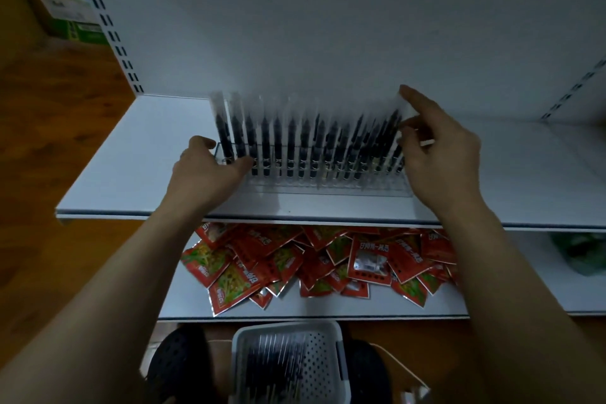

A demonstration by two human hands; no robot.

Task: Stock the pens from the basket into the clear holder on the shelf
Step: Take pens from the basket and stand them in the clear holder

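Pens (305, 141) stood upright in clear holder (328, 188), long axes near vertical. Right hand (439, 154) at holder's right end, grip pinched on rightmost pen (397, 128). Left hand (210, 170) curled round holder's left end. Basket (288, 330) well below holder, more pens inside.

Clear glossy plastic holder (328, 185), matt white shelf (137, 167), perforated plastic basket (323, 361).

Shop aisle (slotted shelving (113, 33), heaped sachets (295, 259))

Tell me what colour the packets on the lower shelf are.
The packets are mainly red with green patches; head view.
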